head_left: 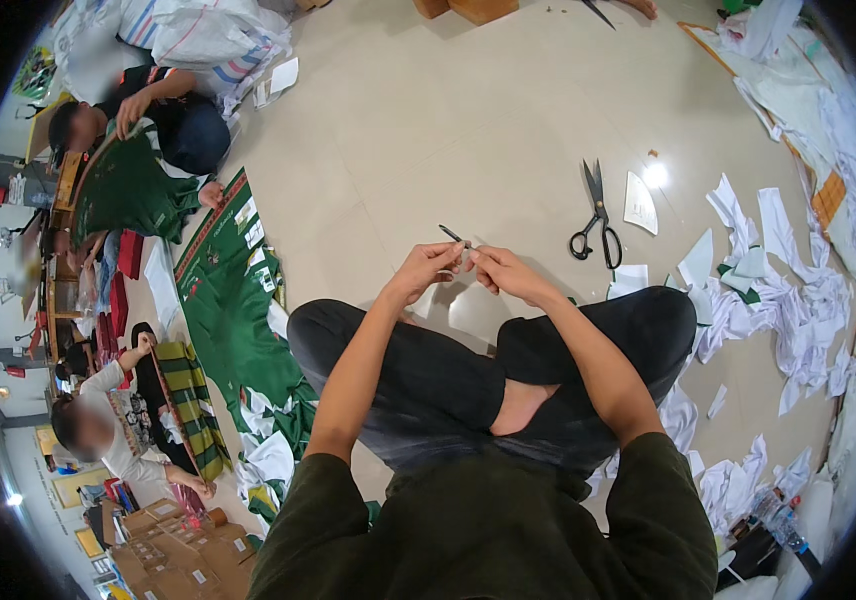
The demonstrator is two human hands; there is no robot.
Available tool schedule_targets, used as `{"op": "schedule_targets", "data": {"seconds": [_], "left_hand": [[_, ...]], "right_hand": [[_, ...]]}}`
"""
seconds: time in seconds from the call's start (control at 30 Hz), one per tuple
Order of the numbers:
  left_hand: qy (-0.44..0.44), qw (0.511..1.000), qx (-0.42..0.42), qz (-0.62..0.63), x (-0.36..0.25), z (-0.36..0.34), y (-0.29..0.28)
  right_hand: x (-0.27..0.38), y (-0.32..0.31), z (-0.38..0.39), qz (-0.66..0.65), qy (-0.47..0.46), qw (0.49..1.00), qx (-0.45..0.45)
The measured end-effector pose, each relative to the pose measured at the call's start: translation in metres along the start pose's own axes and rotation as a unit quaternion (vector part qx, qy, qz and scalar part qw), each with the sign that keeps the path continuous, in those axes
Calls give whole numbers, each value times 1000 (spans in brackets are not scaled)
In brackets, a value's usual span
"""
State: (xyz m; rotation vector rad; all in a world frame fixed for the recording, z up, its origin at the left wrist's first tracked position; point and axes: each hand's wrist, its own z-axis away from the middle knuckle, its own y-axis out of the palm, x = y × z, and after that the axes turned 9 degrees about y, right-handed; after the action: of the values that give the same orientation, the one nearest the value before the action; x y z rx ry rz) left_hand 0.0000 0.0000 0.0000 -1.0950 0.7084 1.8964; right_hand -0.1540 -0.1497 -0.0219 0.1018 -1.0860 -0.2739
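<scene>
I sit cross-legged on a pale tiled floor with both hands raised in front of my knees. My left hand (430, 268) pinches a small thin dark tool (451, 236), perhaps snips or a pen, whose tip sticks up and to the left. My right hand (501, 270) meets it from the right, fingertips closed on the same small thing. What else sits between the fingers is too small to tell. Black-handled scissors (596, 218) lie shut on the floor a little to the right of my hands.
White fabric scraps (778, 300) are strewn across the floor at right. Green cloth pieces (233, 300) lie at my left. Two other people sit at left handling green fabric (128, 190) and a striped cloth (188, 390). Cardboard boxes (178, 550) stand at lower left.
</scene>
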Motion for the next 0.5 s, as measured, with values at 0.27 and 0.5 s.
{"op": "schedule_targets", "data": {"seconds": [0.27, 0.5], "left_hand": [[36, 999, -7, 13, 1, -3, 4], [56, 997, 22, -39, 0, -5, 1]], "right_hand": [[-3, -2, -5, 77, 1, 997, 31], [-12, -4, -5, 41, -5, 999, 2]]}}
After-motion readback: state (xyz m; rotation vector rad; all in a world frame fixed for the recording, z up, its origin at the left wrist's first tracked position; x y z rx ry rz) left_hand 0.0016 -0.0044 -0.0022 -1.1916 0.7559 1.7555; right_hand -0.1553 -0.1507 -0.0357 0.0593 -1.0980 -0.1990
